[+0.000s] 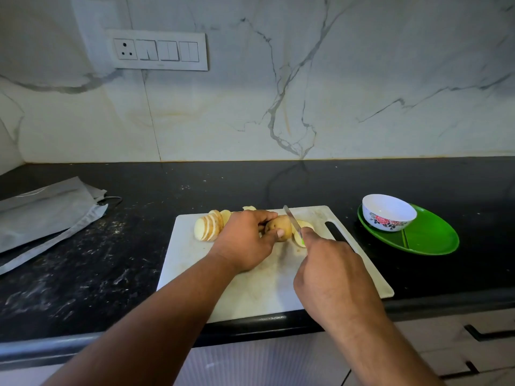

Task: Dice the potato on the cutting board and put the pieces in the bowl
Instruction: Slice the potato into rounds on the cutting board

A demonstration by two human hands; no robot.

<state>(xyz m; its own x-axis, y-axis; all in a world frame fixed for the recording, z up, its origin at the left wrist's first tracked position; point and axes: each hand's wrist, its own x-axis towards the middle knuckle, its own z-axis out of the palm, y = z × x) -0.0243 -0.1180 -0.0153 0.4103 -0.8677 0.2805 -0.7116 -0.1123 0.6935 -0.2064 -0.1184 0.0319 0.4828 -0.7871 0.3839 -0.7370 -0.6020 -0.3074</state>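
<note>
White cutting board [259, 285] lying flat on black countertop [111, 246], near edge overhanging the counter front slightly, handle slot at far right.

Potato [278, 224] at far centre of the board, skin on, uncut portion lying on its side. Left hand [245, 240] curled over it from the left, fingers on top, thumb pressed against the near side.

Right hand [331, 277] wrapped round the knife [292, 220] handle, index finger extended along the top. Handle mostly hidden by the hand; a sliver of green visible at the fingertip, possibly part of the handle. Blade angled up and away to the far left, edge set into the right end of the potato.

Freshly cut rounds [302, 232] lying just right of the blade, touching the potato end, partly hidden behind the right index finger.

Stack of slices [209, 225] at far left of the board, fanned and leaning against one another, cut faces pale. 1 further piece [249, 208] at the far edge, behind the left hand.

White bowl [388, 211] with floral print, right of the board, standing on the far left part of a green divided plate [429, 238]. Interior of bowl as seen showing no pieces.

Grey cloth [47, 215] on the counter at far left. Switch panel [160, 50] with 1 socket on the marble wall [362, 79].
</note>
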